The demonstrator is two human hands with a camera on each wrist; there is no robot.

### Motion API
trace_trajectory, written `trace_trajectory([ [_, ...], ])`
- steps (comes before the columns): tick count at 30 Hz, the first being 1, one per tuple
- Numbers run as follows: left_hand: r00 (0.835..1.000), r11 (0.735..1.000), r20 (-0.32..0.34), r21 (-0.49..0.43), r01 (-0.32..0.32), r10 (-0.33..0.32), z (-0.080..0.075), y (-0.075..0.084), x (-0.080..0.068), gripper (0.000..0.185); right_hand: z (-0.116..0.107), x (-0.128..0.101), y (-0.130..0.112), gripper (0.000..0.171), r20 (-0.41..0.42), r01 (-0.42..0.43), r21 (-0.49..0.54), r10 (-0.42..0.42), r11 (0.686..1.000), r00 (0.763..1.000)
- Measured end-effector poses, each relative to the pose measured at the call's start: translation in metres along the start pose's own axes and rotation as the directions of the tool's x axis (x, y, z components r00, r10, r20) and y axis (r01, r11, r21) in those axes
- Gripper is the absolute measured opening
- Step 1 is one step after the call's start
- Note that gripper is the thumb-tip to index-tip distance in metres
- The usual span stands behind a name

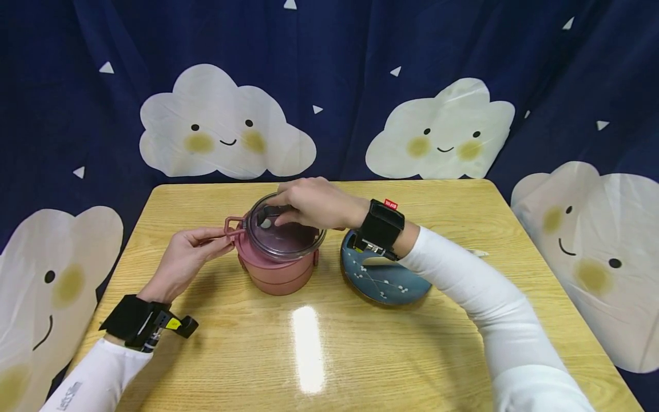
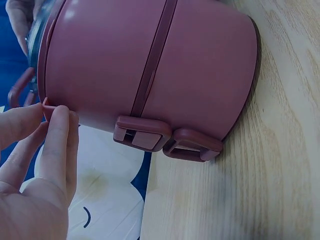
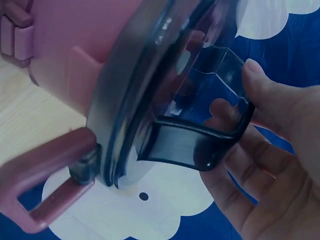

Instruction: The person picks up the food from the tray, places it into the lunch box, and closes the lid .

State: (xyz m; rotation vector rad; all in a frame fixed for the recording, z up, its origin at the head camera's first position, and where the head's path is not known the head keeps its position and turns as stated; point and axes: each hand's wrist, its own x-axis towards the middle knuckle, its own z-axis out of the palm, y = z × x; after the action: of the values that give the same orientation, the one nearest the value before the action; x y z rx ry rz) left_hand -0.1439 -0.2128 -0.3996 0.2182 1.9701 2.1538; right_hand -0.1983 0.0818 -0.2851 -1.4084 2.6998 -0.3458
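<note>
A pink two-tier lunch box (image 1: 280,277) with side latches (image 2: 142,134) stands upright on the table. Over its top, a transparent grey lid (image 1: 285,243) sits tilted, with a pink clip (image 3: 47,172) swung outward from its edge. My right hand (image 1: 321,203) holds the lid by its see-through raised grip (image 3: 185,145), thumb on one side and fingers on the other. On the left, my left hand (image 1: 187,257) pinches a small pink tab (image 2: 48,106) at the box's upper rim between thumb and fingers.
Right of the box lies a round blue plate (image 1: 383,283) with a white blossom pattern, partly hidden under my right forearm. A pale strip (image 1: 378,261) lies across it, and a small whitish tip (image 1: 479,252) shows beyond the sleeve. A dark blue cloud-print curtain (image 1: 340,63) hangs behind the wooden table (image 1: 247,355).
</note>
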Motion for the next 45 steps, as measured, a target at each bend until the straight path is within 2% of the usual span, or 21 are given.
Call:
trace_trajectory([
  [13, 1.000, 0.998, 0.022, 0.066, -0.010, 0.008, -0.004, 0.000, -0.006, 0.032, 0.005, 0.013, -0.018, 0.039, 0.013, 0.006, -0.063, -0.006, 0.998, 1.000],
  [21, 1.000, 0.984, -0.025, 0.178, 0.017, -0.013, -0.011, 0.002, -0.013, 0.045, 0.009, 0.019, -0.024, 0.032, -0.005, 0.037, -0.118, -0.038, 0.992, 0.999],
  [26, 0.999, 0.988, -0.035, 0.152, 0.013, -0.008, -0.013, 0.005, -0.014, 0.047, 0.009, 0.019, -0.025, 0.033, -0.007, 0.029, -0.123, -0.030, 0.992, 1.000],
  [29, 0.999, 0.985, -0.040, 0.172, 0.021, -0.015, -0.014, 0.007, -0.014, 0.052, 0.009, 0.018, -0.025, 0.035, -0.004, 0.027, -0.115, -0.027, 0.993, 1.000],
  [34, 0.999, 0.948, -0.036, 0.316, 0.039, -0.030, -0.015, 0.013, -0.014, 0.065, 0.006, 0.011, -0.018, 0.043, -0.010, 0.005, -0.067, -0.006, 0.998, 1.000],
  [38, 1.000, 0.907, -0.009, 0.421, 0.016, -0.013, -0.015, 0.021, -0.011, 0.068, 0.000, -0.002, -0.007, 0.052, -0.037, -0.031, 0.016, 0.032, 0.999, 0.999],
  [41, 1.000, 0.862, 0.016, 0.507, -0.009, 0.000, -0.015, 0.028, -0.008, 0.068, -0.003, -0.015, 0.003, 0.057, -0.048, -0.059, 0.057, 0.061, 0.997, 0.997],
  [45, 0.999, 0.777, 0.048, 0.628, -0.045, 0.019, -0.013, 0.039, -0.005, 0.067, -0.005, -0.032, 0.014, 0.064, -0.025, -0.103, 0.076, 0.105, 0.992, 0.994],
])
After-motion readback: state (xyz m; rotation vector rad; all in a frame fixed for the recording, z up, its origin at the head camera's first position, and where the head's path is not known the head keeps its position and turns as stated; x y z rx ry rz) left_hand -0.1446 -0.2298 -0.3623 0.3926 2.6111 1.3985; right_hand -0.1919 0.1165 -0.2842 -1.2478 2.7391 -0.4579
